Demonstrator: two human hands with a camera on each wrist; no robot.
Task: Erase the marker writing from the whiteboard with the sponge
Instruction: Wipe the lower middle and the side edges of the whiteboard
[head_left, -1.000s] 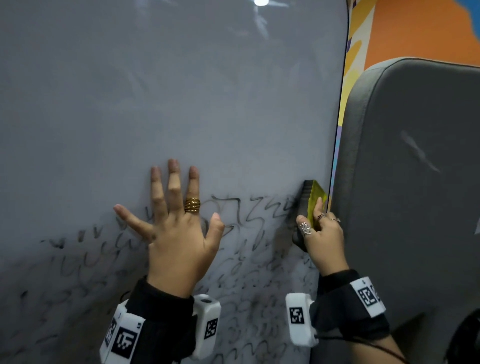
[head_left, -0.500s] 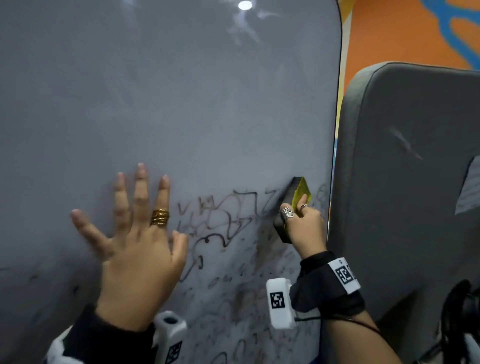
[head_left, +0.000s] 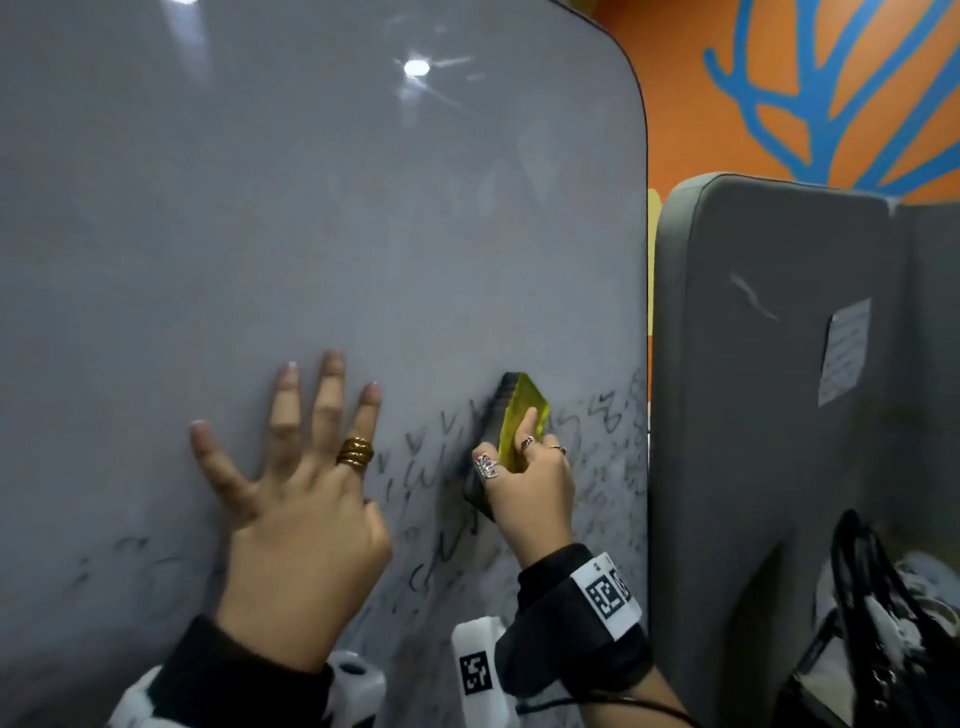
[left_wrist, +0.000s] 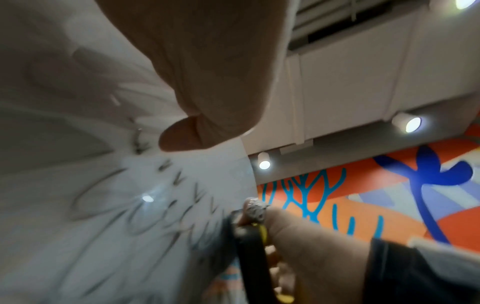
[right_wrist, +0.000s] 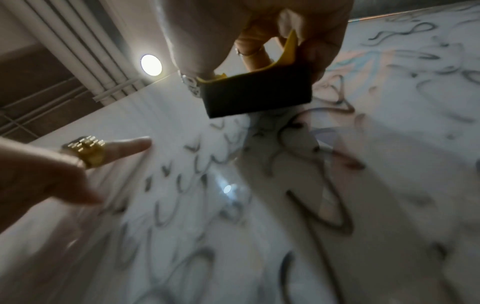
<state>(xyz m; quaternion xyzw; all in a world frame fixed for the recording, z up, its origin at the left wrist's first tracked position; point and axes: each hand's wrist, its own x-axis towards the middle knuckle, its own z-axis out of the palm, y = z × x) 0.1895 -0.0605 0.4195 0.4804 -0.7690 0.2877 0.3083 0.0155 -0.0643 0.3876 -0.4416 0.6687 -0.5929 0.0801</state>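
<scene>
The upright whiteboard (head_left: 363, 234) carries smeared black marker writing (head_left: 447, 551) across its lower part, while its upper part is wiped grey. My right hand (head_left: 530, 483) grips a yellow-backed black sponge (head_left: 511, 415) and holds its dark face against the board near the right edge. In the right wrist view the sponge (right_wrist: 257, 96) meets the board above the writing (right_wrist: 306, 195). My left hand (head_left: 301, 499) lies flat on the board with its fingers spread, left of the sponge. The left wrist view shows the sponge (left_wrist: 252, 253) edge-on.
A grey padded partition (head_left: 769, 415) stands right beside the board's right edge, with a paper note (head_left: 844, 348) stuck on it. A black bag (head_left: 878, 634) sits at the lower right. An orange wall with blue branch shapes (head_left: 810, 88) lies behind.
My right hand has slid the sponge leftward from the board's right edge across the top row of writing, which now looks fainter. My left hand stays flat on the board.
</scene>
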